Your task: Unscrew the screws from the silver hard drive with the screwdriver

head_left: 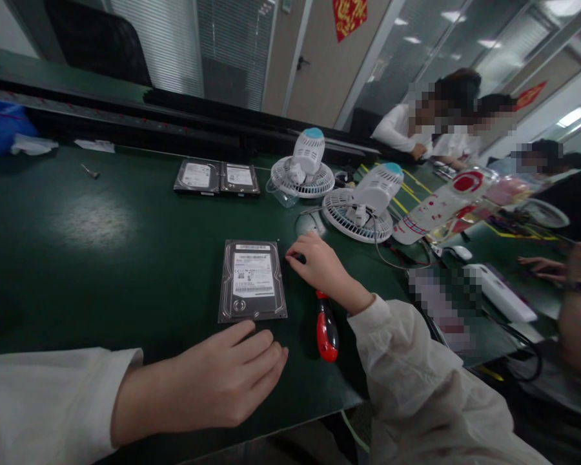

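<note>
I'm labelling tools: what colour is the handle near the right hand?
The tool handle is red and black, best seen in the head view.

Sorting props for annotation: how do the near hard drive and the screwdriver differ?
Colour: the hard drive is dark with a white label; the screwdriver has a red-and-black handle.
Shape: the hard drive is a flat rectangle, the screwdriver's handle long and rounded.
Visibility: the hard drive shows almost whole; the right hand hides part of the screwdriver.
Shared: both lie on the green table.
</note>
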`<action>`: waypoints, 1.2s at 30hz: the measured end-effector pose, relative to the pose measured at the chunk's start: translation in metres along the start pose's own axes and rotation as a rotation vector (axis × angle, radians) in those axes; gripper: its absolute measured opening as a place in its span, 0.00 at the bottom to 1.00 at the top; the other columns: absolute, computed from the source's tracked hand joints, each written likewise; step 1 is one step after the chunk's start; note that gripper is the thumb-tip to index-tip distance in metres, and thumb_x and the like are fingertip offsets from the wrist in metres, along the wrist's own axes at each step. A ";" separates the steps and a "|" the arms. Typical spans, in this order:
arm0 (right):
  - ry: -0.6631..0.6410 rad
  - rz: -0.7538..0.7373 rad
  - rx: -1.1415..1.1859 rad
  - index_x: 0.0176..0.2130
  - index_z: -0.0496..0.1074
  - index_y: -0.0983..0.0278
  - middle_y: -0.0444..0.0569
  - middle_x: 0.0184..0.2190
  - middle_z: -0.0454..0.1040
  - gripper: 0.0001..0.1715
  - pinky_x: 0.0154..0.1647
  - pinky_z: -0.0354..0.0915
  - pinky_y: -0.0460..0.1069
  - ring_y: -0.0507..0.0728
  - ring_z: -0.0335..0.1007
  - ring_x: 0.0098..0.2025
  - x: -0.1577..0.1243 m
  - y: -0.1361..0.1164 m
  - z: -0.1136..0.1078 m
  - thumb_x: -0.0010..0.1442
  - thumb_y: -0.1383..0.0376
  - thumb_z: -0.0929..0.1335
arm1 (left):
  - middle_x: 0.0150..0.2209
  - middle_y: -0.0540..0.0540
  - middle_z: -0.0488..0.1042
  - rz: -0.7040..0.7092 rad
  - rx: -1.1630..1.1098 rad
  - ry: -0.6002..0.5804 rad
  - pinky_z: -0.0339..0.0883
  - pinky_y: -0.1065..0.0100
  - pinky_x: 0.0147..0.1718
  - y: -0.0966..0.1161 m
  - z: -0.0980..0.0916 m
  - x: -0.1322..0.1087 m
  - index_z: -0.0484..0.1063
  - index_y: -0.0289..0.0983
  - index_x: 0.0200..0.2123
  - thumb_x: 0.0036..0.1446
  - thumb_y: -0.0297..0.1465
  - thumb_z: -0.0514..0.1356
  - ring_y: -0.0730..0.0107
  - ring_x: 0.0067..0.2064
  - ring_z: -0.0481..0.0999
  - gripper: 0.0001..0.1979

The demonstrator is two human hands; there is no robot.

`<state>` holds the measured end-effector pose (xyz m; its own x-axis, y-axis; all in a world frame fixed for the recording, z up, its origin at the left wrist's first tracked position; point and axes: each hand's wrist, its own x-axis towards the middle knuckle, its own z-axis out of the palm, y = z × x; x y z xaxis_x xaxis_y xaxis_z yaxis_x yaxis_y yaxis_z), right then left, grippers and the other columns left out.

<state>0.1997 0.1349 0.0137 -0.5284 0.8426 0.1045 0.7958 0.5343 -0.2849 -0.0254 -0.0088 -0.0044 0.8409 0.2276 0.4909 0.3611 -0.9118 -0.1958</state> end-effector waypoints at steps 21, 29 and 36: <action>-0.484 0.112 0.922 0.33 0.78 0.68 0.43 0.26 0.75 0.12 0.29 0.61 0.43 0.46 0.65 0.27 -0.047 -0.025 -0.017 0.58 0.60 0.75 | 0.37 0.46 0.76 -0.215 0.091 -0.084 0.62 0.56 0.39 0.000 0.015 -0.003 0.73 0.33 0.59 0.66 0.31 0.61 0.61 0.38 0.70 0.19; -0.494 0.173 0.910 0.32 0.78 0.69 0.42 0.24 0.73 0.10 0.27 0.59 0.43 0.46 0.63 0.25 -0.048 -0.027 -0.016 0.56 0.63 0.75 | 0.35 0.46 0.75 -0.232 0.076 -0.078 0.61 0.57 0.37 -0.002 0.015 0.004 0.75 0.32 0.56 0.66 0.29 0.61 0.61 0.37 0.70 0.17; -0.473 0.189 0.907 0.30 0.77 0.69 0.42 0.24 0.73 0.09 0.27 0.59 0.43 0.46 0.64 0.26 -0.047 -0.030 -0.015 0.55 0.64 0.74 | 0.36 0.47 0.75 -0.231 0.070 -0.079 0.60 0.56 0.37 -0.004 0.014 0.004 0.74 0.30 0.57 0.67 0.28 0.60 0.61 0.37 0.70 0.17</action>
<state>0.2053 0.0804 0.0313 -0.6358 0.6904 -0.3452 0.4599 -0.0204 -0.8878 -0.0177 0.0004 -0.0130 0.7607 0.4557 0.4623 0.5722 -0.8070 -0.1462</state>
